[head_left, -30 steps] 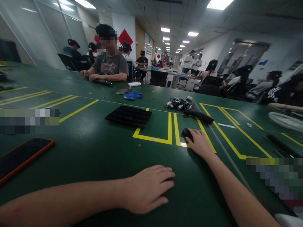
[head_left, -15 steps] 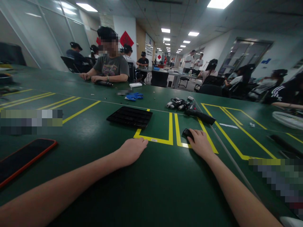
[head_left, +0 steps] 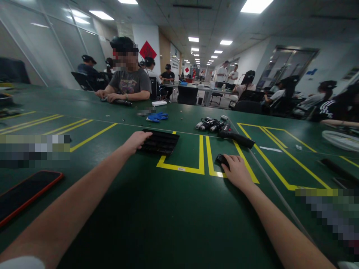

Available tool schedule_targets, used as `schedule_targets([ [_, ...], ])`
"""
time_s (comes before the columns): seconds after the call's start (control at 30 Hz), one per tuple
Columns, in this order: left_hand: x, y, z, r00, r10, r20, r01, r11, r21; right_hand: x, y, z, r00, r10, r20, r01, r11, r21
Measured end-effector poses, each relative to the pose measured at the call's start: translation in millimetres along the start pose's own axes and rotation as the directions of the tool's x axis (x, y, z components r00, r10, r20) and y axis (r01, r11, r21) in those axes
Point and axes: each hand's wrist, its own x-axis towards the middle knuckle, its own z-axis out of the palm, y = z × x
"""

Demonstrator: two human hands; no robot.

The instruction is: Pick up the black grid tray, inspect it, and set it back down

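My left hand [head_left: 138, 142] is at the left end of a flat black ribbed tray [head_left: 162, 142], its fingers closed over the edge. The tray lies on the green table across a yellow tape line, and the hand hides its left corner. My right hand [head_left: 238, 169] rests on the table with fingers curled round a small black block-like object [head_left: 221, 159], whose far end shows beyond the fingertips. It lies within a yellow taped outline. Just beyond is a black-handled power screwdriver [head_left: 237, 138], beside a bundle of black cables with silver connectors [head_left: 209, 124].
A blue glove [head_left: 157, 117] and a white box [head_left: 159, 103] lie farther back. At left is an orange-edged phone [head_left: 30, 194]. A grey cable [head_left: 275, 194] runs along the right. Across the table, a person [head_left: 129, 82] sits working with a dark tool [head_left: 123, 102].
My left hand has moved forward and left from the bare table to the black tray's left edge. My right hand stays on the small black object. The view has tilted slightly.
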Motion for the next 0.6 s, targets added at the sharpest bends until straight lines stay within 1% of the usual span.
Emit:
schedule_targets([
  [0.07, 6.6, 0.0, 8.4, 1.000, 0.019, -0.012, -0.015, 0.969, 0.247, 0.3, 0.3, 0.1, 1.000, 0.004, 0.004, -0.004, 1.000, 0.007],
  [0.1, 9.1, 0.4, 12.6, 0.999, 0.031, 0.009, -0.032, 0.918, 0.395, 0.5, 0.8, 0.4, 1.000, 0.006, 0.003, -0.006, 1.000, 0.013],
  [0.13, 11.3, 0.9, 16.2, 0.998, 0.040, 0.046, -0.058, 0.847, 0.528, 0.7, 1.5, 0.8, 1.000, 0.009, -0.001, -0.009, 1.000, 0.021],
  [0.17, 13.0, 1.2, 19.0, 0.995, 0.043, 0.088, -0.089, 0.771, 0.630, 1.1, 2.2, 1.2, 1.000, 0.012, -0.004, -0.012, 0.999, 0.034],
  [0.2, 14.1, 1.4, 21.1, 0.991, 0.041, 0.126, -0.117, 0.711, 0.693, 1.5, 2.9, 1.4, 1.000, 0.019, -0.006, -0.019, 0.998, 0.053],
  [0.23, 14.4, 1.2, 22.5, 0.988, 0.040, 0.147, -0.134, 0.686, 0.716, 2.1, 3.1, 1.4, 0.999, 0.034, -0.006, -0.033, 0.996, 0.081],
  [0.3, 10.9, -0.1, 24.8, 0.988, 0.058, 0.142, -0.143, 0.680, 0.719, 3.1, 1.0, 0.5, 0.997, 0.083, 0.003, -0.082, 0.982, 0.169],
  [0.37, 0.5, -1.7, 29.1, 0.986, 0.103, 0.128, -0.164, 0.703, 0.692, 3.3, -6.1, -1.4, 0.993, 0.119, 0.027, -0.122, 0.949, 0.292],
  [0.43, -17.2, -1.8, 38.2, 0.969, 0.196, 0.152, -0.248, 0.752, 0.611, 1.8, -18.4, -2.9, 0.993, 0.101, 0.059, -0.117, 0.892, 0.436],
  [0.47, -28.2, -0.9, 44.9, 0.949, 0.261, 0.178, -0.316, 0.778, 0.544, 0.1, -25.7, -3.1, 0.995, 0.072, 0.072, -0.099, 0.855, 0.509],
  [0.5, -40.1, 0.6, 52.6, 0.920, 0.331, 0.207, -0.391, 0.796, 0.462, -2.0, -33.2, -2.7, 0.996, 0.037, 0.077, -0.075, 0.812, 0.579],
  [0.57, -64.2, 5.0, 69.7, 0.847, 0.465, 0.256, -0.526, 0.800, 0.287, -7.5, -46.9, -0.4, 0.998, -0.037, 0.059, -0.014, 0.719, 0.695],
  [0.6, -75.4, 7.3, 77.9, 0.812, 0.513, 0.279, -0.574, 0.791, 0.214, -10.4, -52.5, 1.2, 0.997, -0.073, 0.036, 0.024, 0.693, 0.720],
])
